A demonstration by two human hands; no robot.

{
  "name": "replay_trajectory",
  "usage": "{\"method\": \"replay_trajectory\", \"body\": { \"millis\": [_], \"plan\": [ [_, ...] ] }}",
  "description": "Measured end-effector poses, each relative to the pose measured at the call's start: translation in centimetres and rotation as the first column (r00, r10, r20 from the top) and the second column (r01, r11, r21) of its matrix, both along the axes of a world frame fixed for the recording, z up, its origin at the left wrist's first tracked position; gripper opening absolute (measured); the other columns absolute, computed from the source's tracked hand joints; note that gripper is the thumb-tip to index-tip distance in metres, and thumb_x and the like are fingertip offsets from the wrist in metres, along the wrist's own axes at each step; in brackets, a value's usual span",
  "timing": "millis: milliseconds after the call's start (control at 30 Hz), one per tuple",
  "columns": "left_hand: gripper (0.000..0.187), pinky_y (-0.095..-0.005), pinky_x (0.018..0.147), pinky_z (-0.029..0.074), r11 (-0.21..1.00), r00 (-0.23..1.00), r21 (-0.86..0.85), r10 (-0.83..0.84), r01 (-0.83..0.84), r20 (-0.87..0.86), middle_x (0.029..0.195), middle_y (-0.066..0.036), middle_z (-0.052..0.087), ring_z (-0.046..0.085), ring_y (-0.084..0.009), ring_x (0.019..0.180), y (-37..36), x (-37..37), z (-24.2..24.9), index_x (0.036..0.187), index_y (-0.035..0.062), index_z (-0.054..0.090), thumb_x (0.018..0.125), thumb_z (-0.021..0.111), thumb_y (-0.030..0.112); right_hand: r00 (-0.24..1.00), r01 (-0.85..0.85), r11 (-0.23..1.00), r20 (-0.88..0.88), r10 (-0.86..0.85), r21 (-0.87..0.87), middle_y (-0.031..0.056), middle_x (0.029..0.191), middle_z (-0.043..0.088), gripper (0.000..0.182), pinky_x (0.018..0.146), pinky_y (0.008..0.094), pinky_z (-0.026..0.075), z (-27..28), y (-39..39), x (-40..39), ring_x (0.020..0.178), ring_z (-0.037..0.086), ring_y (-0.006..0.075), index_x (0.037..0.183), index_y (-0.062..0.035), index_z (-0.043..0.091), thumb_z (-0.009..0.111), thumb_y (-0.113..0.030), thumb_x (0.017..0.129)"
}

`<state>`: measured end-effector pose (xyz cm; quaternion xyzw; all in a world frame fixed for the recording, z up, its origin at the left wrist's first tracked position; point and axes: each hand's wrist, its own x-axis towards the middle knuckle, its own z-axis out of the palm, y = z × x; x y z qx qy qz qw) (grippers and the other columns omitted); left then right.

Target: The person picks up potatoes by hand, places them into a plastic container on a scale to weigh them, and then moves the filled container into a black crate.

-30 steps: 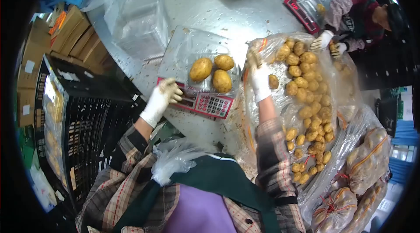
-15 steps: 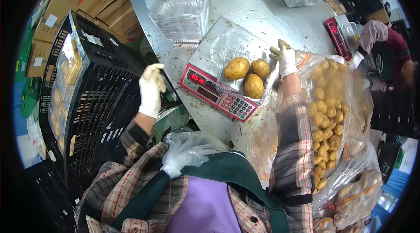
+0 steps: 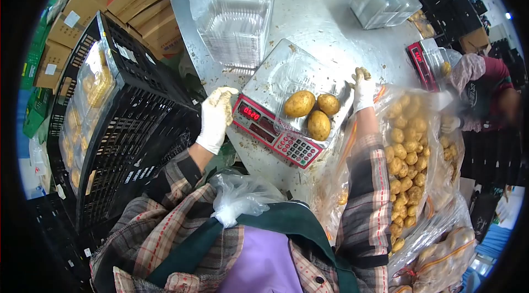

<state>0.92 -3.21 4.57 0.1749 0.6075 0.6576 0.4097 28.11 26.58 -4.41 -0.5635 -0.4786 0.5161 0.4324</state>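
Centrally, potatoes: three of them [image 3: 319, 125] lie loose in a clear plastic container [image 3: 289, 85] on your red-edged weighing scale [image 3: 275, 144], two above and one below, grouped towards its 3 o'clock side.
Scale display: lit with red digits at the scale's 9 o'clock end; the keypad is at about 5 o'clock.
Left hand: your gloved left hand [image 3: 216, 119] is at the scale's 9 o'clock side, next to the display. Its fingers are loosely bent and partly open, with nothing visible in them; you cannot tell whether the fingertips touch the housing.
Right hand: your gloved right hand [image 3: 363, 90] is at 2 o'clock from the three potatoes, by the container's far edge. Its fingers are bent inwards; you cannot tell how far they close, or whether they grip the plastic.
Potato bag: an open clear bag of potatoes [image 3: 406, 174] spreads from 3 to 5 o'clock.
Container stack: nested clear containers [image 3: 237, 31] stand on the metal table [image 3: 314, 6] at 11 o'clock; another stack [image 3: 384, 4] is at 1 o'clock.
Crate: a black plastic crate [image 3: 124, 111] is at 9 o'clock, beyond your left hand.
Co-worker: a person in maroon sleeves [image 3: 496, 70] is at 3 o'clock, near a second scale [image 3: 422, 67].
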Motion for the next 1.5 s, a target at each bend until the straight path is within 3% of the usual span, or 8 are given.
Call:
{"method": "replay_trajectory", "body": {
  "millis": [533,733,833,933,1100,1167,1433,1500],
  "plan": [
    [0.039,-0.0308,0.067,0.054,0.747,0.714,-0.061,-0.605,0.662,0.353,0.09,-0.01,0.061,0.065,-0.0217,0.08,0.7,3.4,-3.3,0.12,0.0065,0.044,0.097,0.049,0.037,0.929,-0.099,0.966,-0.326,0.175,0.237,0.0203,0.122,0.056,0.05,0.089,0.0348,0.05,7.1,-7.6,0.7,0.107,0.06,0.0277,0.135,0.0039,0.037,0.051,-0.026,0.096],
    [0.054,-0.0392,0.087,0.052,0.71,0.631,-0.038,-0.598,0.703,0.494,0.105,-0.021,0.06,0.063,-0.031,0.1,1.2,2.9,-1.3,0.119,0.0035,0.044,0.096,0.038,0.052,0.813,-0.362,0.923,0.439,0.382,-0.132,0.0174,0.12,0.058,0.052,0.096,0.0319,0.044,10.2,-18.0,4.5,0.114,0.055,0.0214,0.128,0.0066,0.048,0.068,-0.014,0.084],
    [0.045,-0.0367,0.079,0.055,0.713,0.655,-0.06,-0.603,0.698,0.455,0.097,-0.019,0.063,0.066,-0.03,0.092,1.9,3.3,-1.4,0.109,0.0038,0.047,0.096,0.044,0.047,0.914,-0.402,0.913,0.032,0.405,-0.066,0.0154,0.119,0.059,0.038,0.096,0.0316,0.043,6.5,-20.2,6.6,0.109,0.055,0.0163,0.123,0.0056,0.053,0.06,-0.007,0.088],
    [0.027,-0.0336,0.071,0.057,0.75,0.728,-0.122,-0.569,0.65,0.383,0.087,-0.015,0.064,0.067,-0.0261,0.081,2.2,4.0,-1.1,0.1,0.0038,0.049,0.095,0.053,0.03,0.845,-0.436,0.839,0.47,0.256,0.327,0.0048,0.098,0.064,0.033,0.08,0.0229,0.047,4.6,-19.1,6.4,0.089,0.058,0.0106,0.12,-0.0007,0.058,0.054,-0.016,0.092],
    [0.016,-0.0263,0.058,0.054,0.868,0.858,-0.062,-0.472,0.492,0.205,0.076,-0.009,0.062,0.064,-0.016,0.064,2.7,5.2,-5.3,0.09,0.0021,0.05,0.083,0.063,-0.003,0.96,-0.272,0.959,0.082,0.266,0.076,0.013,0.12,0.058,0.037,0.092,0.0308,0.044,1.1,-10.4,3.0,0.107,0.056,0.0181,0.127,0.0017,0.051,0.053,-0.013,0.093],
    [0.018,-0.024,0.053,0.052,0.889,0.888,-0.055,-0.449,0.455,0.101,0.075,-0.009,0.062,0.064,-0.0145,0.063,3.0,4.7,-5.9,0.089,0.0017,0.049,0.083,0.064,-0.004,0.838,-0.158,0.987,-0.525,0.146,0.021,0.0146,0.12,0.058,0.039,0.091,0.0323,0.045,1.6,-9.2,1.4,0.105,0.057,0.0187,0.127,0.0021,0.049,0.054,-0.02,0.095],
    [0.026,-0.0297,0.073,0.052,0.805,0.754,-0.081,-0.509,0.588,0.416,0.086,-0.008,0.064,0.066,-0.0171,0.08,2.1,2.8,-1.6,0.1,0.0055,0.053,0.093,0.056,0.031,0.902,-0.253,0.877,0.426,0.061,0.408,0.0118,0.098,0.066,0.037,0.091,0.0319,0.048,3.4,-17.7,4.0,0.101,0.06,0.0191,0.12,0.0061,0.051,0.063,-0.01,0.089],
    [0.014,-0.0306,0.071,0.054,0.795,0.789,-0.13,-0.539,0.592,0.293,0.082,-0.008,0.064,0.067,-0.018,0.077,2.2,3.2,-2.2,0.094,0.0059,0.054,0.09,0.06,0.018,0.98,-0.187,0.982,0.064,0.187,-0.018,0.0103,0.096,0.065,0.032,0.083,0.031,0.052,4.0,-19.7,4.8,0.094,0.061,0.0187,0.115,0.0045,0.055,0.065,-0.007,0.087]
  ]
}}
